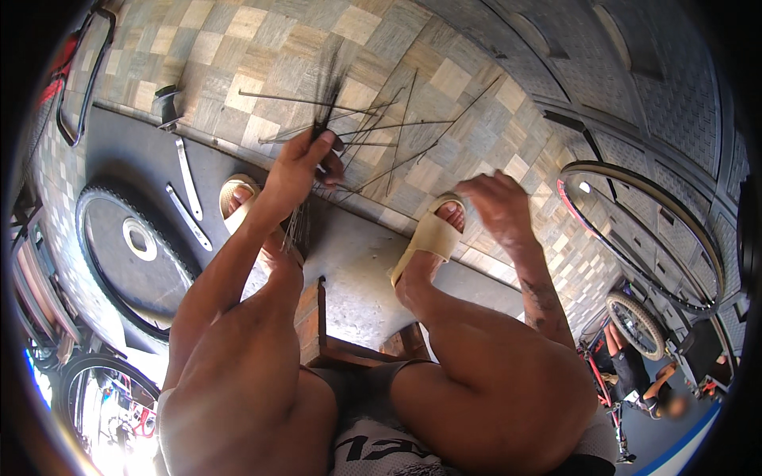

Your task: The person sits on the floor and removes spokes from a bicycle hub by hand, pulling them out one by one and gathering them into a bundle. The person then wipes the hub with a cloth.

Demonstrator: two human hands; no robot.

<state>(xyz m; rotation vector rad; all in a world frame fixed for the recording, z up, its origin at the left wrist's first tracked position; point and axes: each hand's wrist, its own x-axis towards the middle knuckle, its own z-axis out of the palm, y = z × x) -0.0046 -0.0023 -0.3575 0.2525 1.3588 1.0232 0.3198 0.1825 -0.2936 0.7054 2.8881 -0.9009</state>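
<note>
My left hand (305, 163) is closed around a bundle of thin dark wire spokes (324, 103), which fan out above the fist and stick out below it. Loose spokes (397, 127) lie crisscrossed on the tiled floor just beyond that hand. My right hand (498, 205) hovers beside my right sandal (425, 242), its fingers loosely bent and slightly blurred. Nothing shows in its fingers. My left sandal (236, 198) is partly hidden behind the left forearm.
On the left lie a bicycle tyre (99, 274) around a disc-like part, two flat metal levers (188, 178) and a small black part (167, 105). To the right, a wheel rim (567, 190) leans near grey panels. A person (635, 373) sits farther right among bicycles. Below me is a wooden stool (349, 351).
</note>
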